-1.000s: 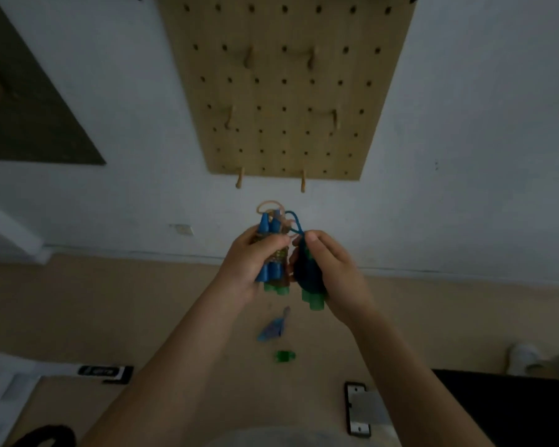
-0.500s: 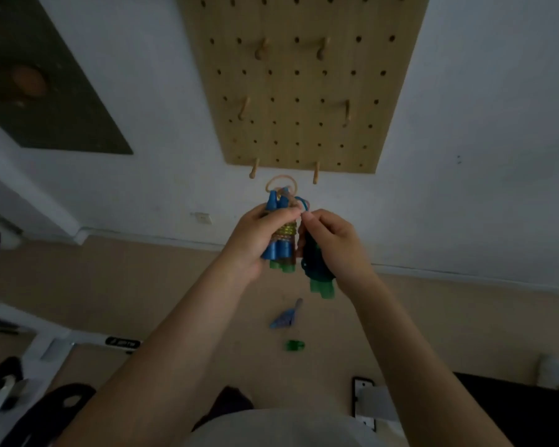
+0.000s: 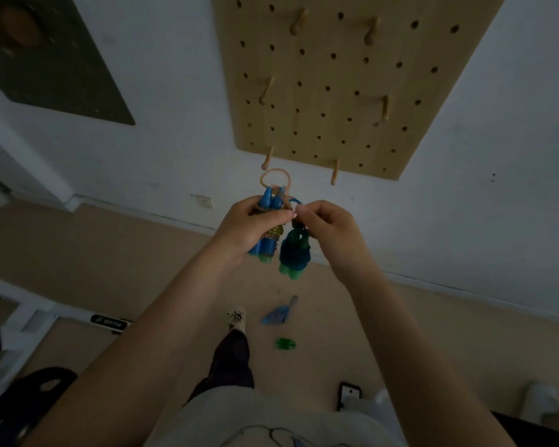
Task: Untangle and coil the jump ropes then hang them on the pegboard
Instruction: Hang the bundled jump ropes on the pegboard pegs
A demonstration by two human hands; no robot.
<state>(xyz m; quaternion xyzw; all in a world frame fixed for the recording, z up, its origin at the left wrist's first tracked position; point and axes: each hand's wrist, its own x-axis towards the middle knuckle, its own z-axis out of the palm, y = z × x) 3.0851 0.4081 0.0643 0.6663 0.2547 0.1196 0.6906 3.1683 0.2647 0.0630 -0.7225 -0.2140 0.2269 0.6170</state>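
Below the wooden pegboard (image 3: 352, 91), the left hand (image 3: 252, 230) gripped a blue-handled coiled rope bundle (image 3: 267, 227); the right hand (image 3: 329, 230) pinched the blue loop (image 3: 296, 201) of a green-handled bundle (image 3: 294, 253) (dangling; it might slip and uncoil).

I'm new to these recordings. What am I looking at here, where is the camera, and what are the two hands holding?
There is no machine here: a person works with bare hands, and the one camera sits on their head, looking forward and down, so the arms reach in from the bottom edge. The left hand grips a coiled jump rope with blue handles and a tan loop on top. The right hand pinches a blue loop from which a second coiled rope with green handles hangs. On the wall ahead is a wooden pegboard with pegs; nothing hangs on it yet. On the floor lie a small blue thing and a small green thing, too blurred to identify.
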